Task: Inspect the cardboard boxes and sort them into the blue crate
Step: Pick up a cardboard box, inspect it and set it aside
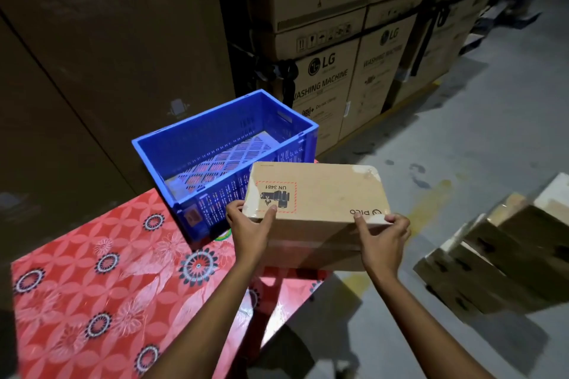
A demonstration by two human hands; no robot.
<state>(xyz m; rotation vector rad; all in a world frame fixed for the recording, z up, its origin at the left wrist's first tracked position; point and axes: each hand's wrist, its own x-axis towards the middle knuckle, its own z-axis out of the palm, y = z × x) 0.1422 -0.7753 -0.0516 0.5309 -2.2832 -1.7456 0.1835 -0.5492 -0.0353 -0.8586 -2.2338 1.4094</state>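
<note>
Person seen only as two arms. L hand (251, 226) & R hand (386, 238) bare, fingers slim. L forearm (212, 301) & R forearm (412, 317) bare as well, skin uncovered right down to btm edge of frame. Rest of body out of view.

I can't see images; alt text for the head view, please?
The left hand and right hand grip a cardboard box by its near corners, close to an empty blue crate on a red patterned cloth. More boxes lie stacked at right; washing machine cartons stand behind.
</note>
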